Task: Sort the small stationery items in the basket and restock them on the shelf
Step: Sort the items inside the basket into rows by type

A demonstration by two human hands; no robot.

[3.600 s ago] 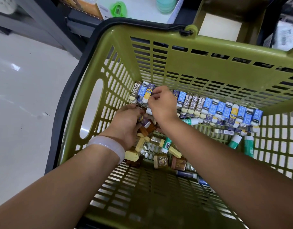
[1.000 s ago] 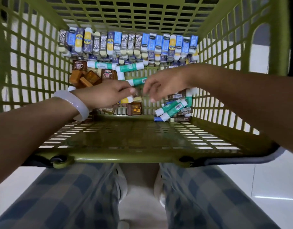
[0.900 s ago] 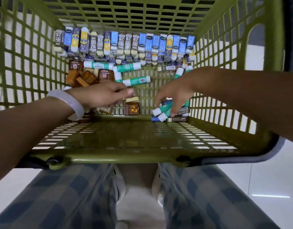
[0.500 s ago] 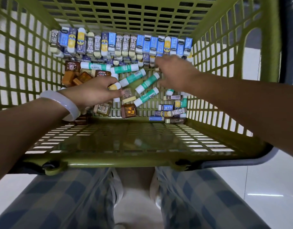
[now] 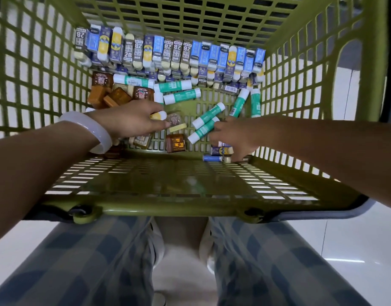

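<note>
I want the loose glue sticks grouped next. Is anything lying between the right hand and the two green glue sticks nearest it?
Nothing visible. The right hand is already at the two green glue sticks, its fingertips at their near ends. The brown erasers lie off to the left, outside that path.

Glossy white tiled floor [image 5: 353, 244], reflected light.

Shop: stock-filled shopping basket [image 5: 172, 208]
</note>
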